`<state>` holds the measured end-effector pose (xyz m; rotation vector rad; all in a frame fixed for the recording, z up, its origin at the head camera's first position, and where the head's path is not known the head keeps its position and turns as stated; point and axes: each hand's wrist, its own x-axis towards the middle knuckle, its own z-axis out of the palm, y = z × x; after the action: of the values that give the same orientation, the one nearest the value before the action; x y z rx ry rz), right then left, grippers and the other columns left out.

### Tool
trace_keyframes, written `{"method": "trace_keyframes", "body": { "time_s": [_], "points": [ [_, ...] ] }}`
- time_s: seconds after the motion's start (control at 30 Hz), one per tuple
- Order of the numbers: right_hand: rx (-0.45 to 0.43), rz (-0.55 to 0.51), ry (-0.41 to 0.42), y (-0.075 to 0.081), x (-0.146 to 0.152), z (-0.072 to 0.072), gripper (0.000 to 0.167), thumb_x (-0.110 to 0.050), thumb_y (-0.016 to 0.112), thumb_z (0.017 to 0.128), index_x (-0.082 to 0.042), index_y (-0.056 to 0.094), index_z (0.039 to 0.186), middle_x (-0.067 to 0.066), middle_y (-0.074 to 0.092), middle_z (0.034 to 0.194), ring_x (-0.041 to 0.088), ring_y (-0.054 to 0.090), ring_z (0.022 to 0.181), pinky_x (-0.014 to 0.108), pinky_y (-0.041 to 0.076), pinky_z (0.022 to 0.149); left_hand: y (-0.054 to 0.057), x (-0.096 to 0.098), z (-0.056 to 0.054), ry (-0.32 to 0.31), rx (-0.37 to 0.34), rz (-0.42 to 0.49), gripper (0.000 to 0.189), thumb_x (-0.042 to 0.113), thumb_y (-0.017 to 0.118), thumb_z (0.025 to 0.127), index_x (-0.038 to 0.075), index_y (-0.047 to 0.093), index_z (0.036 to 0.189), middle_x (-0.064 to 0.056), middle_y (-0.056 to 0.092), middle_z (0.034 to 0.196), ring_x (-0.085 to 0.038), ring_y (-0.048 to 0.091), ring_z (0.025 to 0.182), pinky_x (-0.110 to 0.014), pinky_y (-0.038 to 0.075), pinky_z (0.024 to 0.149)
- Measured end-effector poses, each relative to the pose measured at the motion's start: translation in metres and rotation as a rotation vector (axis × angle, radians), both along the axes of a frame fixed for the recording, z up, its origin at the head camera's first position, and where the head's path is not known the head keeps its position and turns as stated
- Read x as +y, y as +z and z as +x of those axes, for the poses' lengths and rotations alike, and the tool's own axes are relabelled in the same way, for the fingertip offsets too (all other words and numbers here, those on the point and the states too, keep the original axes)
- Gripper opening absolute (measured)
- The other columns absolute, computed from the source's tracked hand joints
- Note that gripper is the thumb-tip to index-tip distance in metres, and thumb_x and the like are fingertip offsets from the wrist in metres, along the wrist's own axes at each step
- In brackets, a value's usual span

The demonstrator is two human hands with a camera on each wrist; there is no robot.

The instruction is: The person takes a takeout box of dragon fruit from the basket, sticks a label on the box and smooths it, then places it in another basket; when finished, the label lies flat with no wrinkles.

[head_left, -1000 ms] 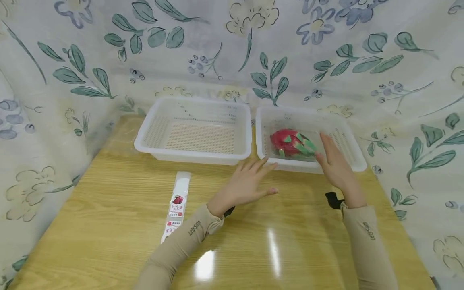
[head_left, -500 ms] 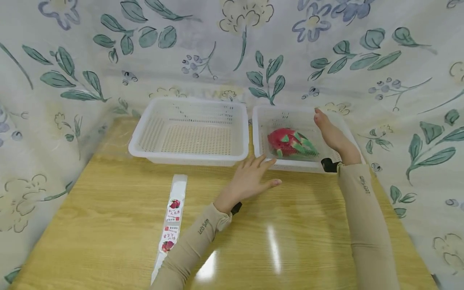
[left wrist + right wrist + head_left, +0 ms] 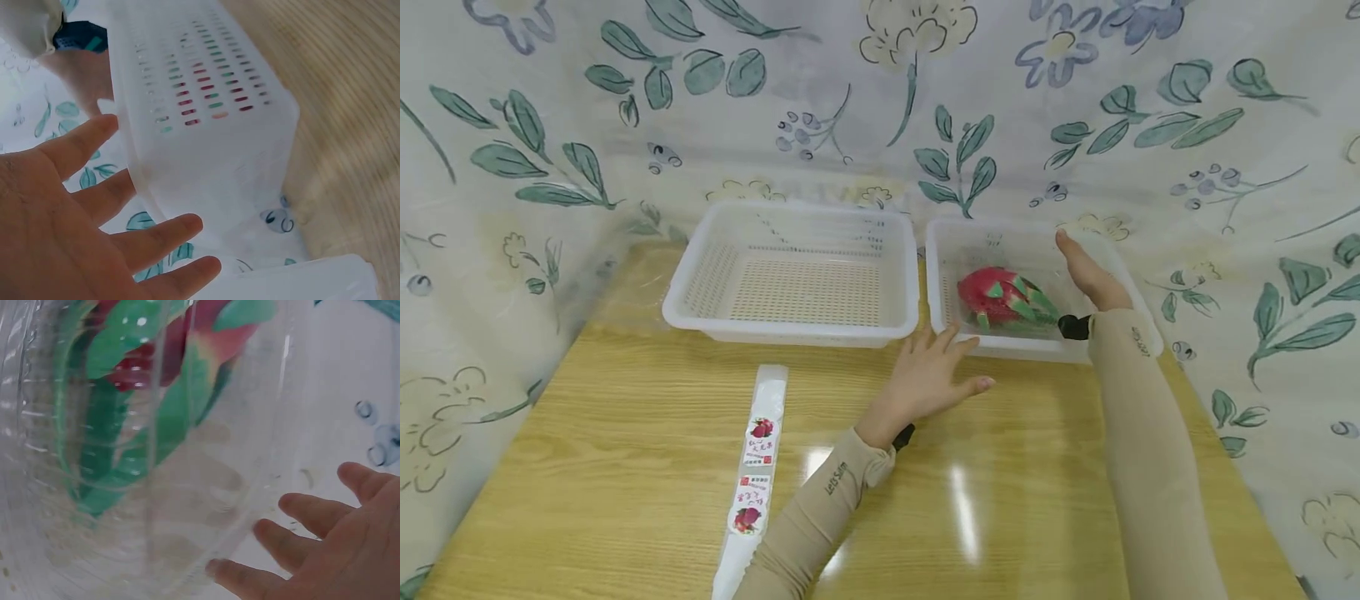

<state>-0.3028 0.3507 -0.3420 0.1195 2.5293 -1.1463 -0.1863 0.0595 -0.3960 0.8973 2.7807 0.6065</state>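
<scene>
A red dragon fruit (image 3: 988, 290) with green scales lies in the right white basket (image 3: 1015, 343). In the right wrist view, ribbed clear plastic (image 3: 187, 506) covers the fruit. My right hand (image 3: 1093, 279) reaches over the basket's right part, fingers extended beside that clear plastic and holding nothing. My left hand (image 3: 921, 379) is spread at the basket's front left corner, fingertips right at the rim. In the left wrist view its straight fingers lie along the basket's edge, with the fruit's red and green showing through the slots.
A second white slotted basket (image 3: 790, 329) stands to the left. A strip of dragon fruit stickers (image 3: 758, 450) lies on the wooden table (image 3: 610, 467). Some clear plastic (image 3: 640, 287) sits at the back left, and a floral curtain (image 3: 850, 100) hangs behind.
My right hand has moved farther back over the right basket, away from its front rim. My left hand has shifted only slightly at the corner; baskets and fruit keep their places.
</scene>
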Motion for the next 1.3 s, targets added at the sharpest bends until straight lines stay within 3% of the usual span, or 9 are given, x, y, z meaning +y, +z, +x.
{"method": "trace_keyframes", "body": {
  "time_s": [0.13, 0.2, 0.4, 0.57, 0.7, 0.9, 1.13, 1.3],
  "points": [
    [-0.04, -0.006, -0.032, -0.011, 0.007, -0.003, 0.083, -0.069, 0.005, 0.094, -0.016, -0.022, 0.151, 0.012, -0.029, 0.157, 0.041, -0.023, 0.145, 0.066, -0.009, 0.115, -0.001, 0.001, 0.001, 0.005, -0.003, 0.003, 0.073, 0.071, 0.039, 0.091, 0.031, 0.032, 0.151, -0.005, 0.019, 0.163, -0.047, 0.017, 0.146, -0.062, 0.017, 0.118],
    [-0.056, 0.009, -0.036, -0.014, 0.007, -0.004, 0.085, -0.067, 0.014, 0.096, -0.014, -0.022, 0.152, 0.013, -0.029, 0.157, 0.043, -0.021, 0.145, 0.068, -0.006, 0.115, -0.002, 0.001, 0.001, 0.008, -0.002, 0.01, 0.073, 0.07, 0.039, 0.091, 0.031, 0.032, 0.151, -0.006, 0.019, 0.163, -0.048, 0.018, 0.146, -0.062, 0.017, 0.118],
    [-0.138, 0.137, 0.03, -0.018, 0.006, -0.014, 0.092, -0.048, 0.041, 0.1, -0.002, -0.02, 0.15, 0.026, -0.022, 0.157, 0.053, -0.01, 0.144, 0.071, 0.008, 0.113, -0.005, -0.001, 0.0, -0.005, 0.016, 0.009, 0.073, 0.07, 0.039, 0.091, 0.029, 0.032, 0.152, -0.007, 0.019, 0.163, -0.048, 0.015, 0.146, -0.062, 0.016, 0.118],
    [-0.219, 0.202, 0.061, -0.027, 0.014, -0.02, 0.105, -0.053, 0.048, 0.095, -0.002, -0.026, 0.148, 0.031, -0.021, 0.155, 0.057, 0.001, 0.142, 0.068, 0.017, 0.113, -0.009, -0.002, 0.004, 0.0, 0.06, -0.035, 0.073, 0.07, 0.04, 0.091, 0.031, 0.031, 0.152, -0.006, 0.02, 0.163, -0.046, 0.017, 0.146, -0.059, 0.02, 0.118],
    [-0.334, 0.262, 0.069, -0.032, 0.025, -0.02, 0.116, -0.067, 0.047, 0.09, 0.003, -0.027, 0.146, 0.034, -0.02, 0.153, 0.057, 0.008, 0.14, 0.064, 0.023, 0.114, -0.013, 0.0, 0.009, -0.021, 0.077, -0.058, 0.074, 0.071, 0.039, 0.091, 0.03, 0.029, 0.152, -0.007, 0.019, 0.163, -0.047, 0.019, 0.146, -0.059, 0.023, 0.117],
    [-0.353, 0.373, 0.137, -0.022, 0.03, -0.034, 0.12, -0.078, 0.037, 0.086, 0.016, -0.007, 0.146, 0.042, -0.006, 0.151, 0.058, 0.001, 0.14, 0.068, 0.016, 0.114, -0.01, 0.004, 0.005, 0.005, 0.144, -0.027, 0.074, 0.069, 0.044, 0.09, 0.029, 0.031, 0.152, -0.008, 0.021, 0.162, -0.049, 0.018, 0.145, -0.06, 0.023, 0.117],
    [-0.583, 0.237, 0.289, -0.027, 0.042, -0.052, 0.101, -0.071, 0.021, 0.093, 0.004, -0.018, 0.149, 0.039, -0.016, 0.151, 0.055, -0.012, 0.141, 0.071, 0.003, 0.114, -0.004, 0.007, 0.005, 0.005, 0.074, -0.049, 0.075, 0.07, 0.043, 0.091, 0.031, 0.027, 0.153, -0.009, 0.018, 0.163, -0.047, 0.02, 0.145, -0.059, 0.017, 0.119],
    [-0.642, 0.155, 0.346, -0.039, 0.053, -0.055, 0.095, -0.071, 0.012, 0.093, -0.002, -0.023, 0.148, 0.038, -0.021, 0.15, 0.055, -0.018, 0.139, 0.072, -0.004, 0.111, -0.006, 0.01, 0.007, 0.001, 0.058, -0.052, 0.076, 0.069, 0.043, 0.091, 0.03, 0.027, 0.153, -0.009, 0.017, 0.163, -0.047, 0.024, 0.144, -0.059, 0.014, 0.12]
  ]
}}
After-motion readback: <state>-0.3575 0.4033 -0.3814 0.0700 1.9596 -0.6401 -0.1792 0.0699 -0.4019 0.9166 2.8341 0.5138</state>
